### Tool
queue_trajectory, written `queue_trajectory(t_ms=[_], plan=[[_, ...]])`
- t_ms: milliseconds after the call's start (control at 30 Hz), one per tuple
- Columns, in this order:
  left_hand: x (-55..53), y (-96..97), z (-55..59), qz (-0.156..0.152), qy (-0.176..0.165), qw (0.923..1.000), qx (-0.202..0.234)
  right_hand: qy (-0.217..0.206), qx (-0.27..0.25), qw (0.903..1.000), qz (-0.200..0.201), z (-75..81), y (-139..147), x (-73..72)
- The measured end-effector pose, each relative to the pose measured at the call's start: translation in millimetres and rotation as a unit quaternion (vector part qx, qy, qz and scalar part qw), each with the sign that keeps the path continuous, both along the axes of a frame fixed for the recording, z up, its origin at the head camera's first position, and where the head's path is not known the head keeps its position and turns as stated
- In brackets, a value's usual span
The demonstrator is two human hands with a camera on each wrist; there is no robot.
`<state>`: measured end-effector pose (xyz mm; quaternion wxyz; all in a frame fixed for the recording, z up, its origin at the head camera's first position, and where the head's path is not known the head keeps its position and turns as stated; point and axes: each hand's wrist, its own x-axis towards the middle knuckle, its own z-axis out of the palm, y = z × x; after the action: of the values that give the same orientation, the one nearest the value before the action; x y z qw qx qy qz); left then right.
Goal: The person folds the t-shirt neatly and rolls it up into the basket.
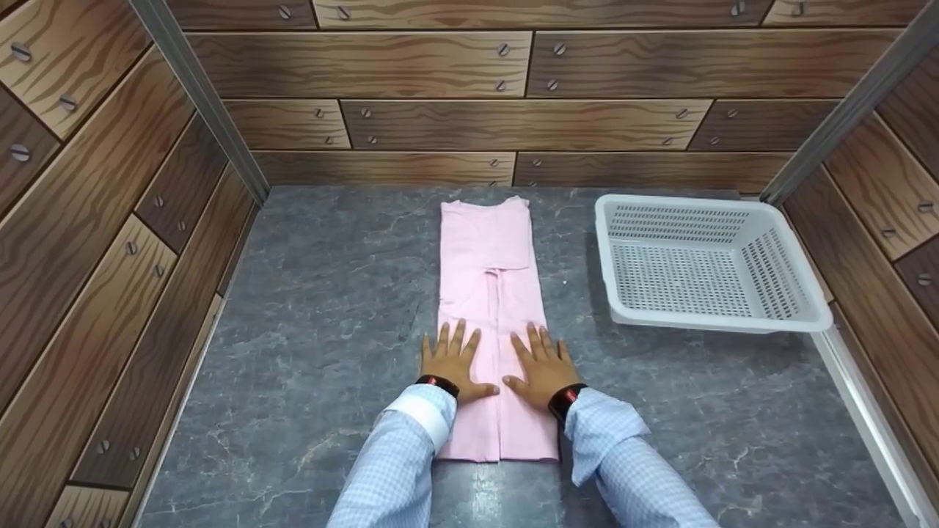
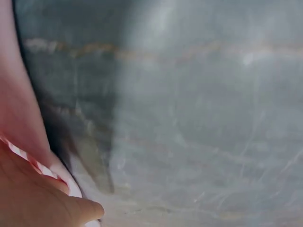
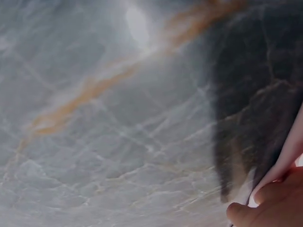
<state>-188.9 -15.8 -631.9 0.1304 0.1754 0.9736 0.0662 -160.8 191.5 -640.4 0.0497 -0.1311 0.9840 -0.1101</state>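
Observation:
A pink shirt [image 1: 486,235] lies on the grey marbled tabletop in a long, narrow fold. Its two sides meet along a line down the middle, and a sleeve-like flap lies across its far part. My left hand [image 1: 452,364] rests palm down on the left side of the near half, fingers spread. Opposite it, my right hand [image 1: 544,367] presses flat on the right side, with the thumbs pointing at each other across the middle line. Each wrist view shows only part of a hand at the pink cloth's edge, the left hand [image 2: 42,198] and the right hand [image 3: 270,203].
A white perforated plastic basket [image 1: 715,282] stands at the back right of the tabletop [image 1: 330,293]. Wood-patterned walls [image 1: 440,66] enclose the back and both sides, with metal posts at the corners. I wear dark bands on both wrists.

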Motion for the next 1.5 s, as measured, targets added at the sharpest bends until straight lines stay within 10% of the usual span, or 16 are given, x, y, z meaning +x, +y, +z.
queue_trajectory(t_ms=[700,867,1133,1300,1500], plan=[[-7.8,5.4,8.9,-0.008,0.007,0.9995,-0.029,-0.056,-0.064,0.9958,-0.034,16.4,0.3,-5.1],[-2.2,-1.2,13.8,0.033,0.044,0.9956,0.076,-0.043,-0.246,0.9655,-0.075,26.8,8.7,-6.0],[18.4,-23.8,14.9,0.118,0.146,0.9570,0.221,-0.042,-0.408,0.8830,-0.228,35.4,26.1,1.7],[42.1,-31.6,9.7,0.140,0.133,0.9503,0.244,-0.078,-0.403,0.8730,-0.263,33.1,28.6,13.0],[67.1,-32.8,7.8,0.144,0.117,0.9480,0.259,-0.076,-0.364,0.8955,-0.244,28.3,25.1,31.7]])
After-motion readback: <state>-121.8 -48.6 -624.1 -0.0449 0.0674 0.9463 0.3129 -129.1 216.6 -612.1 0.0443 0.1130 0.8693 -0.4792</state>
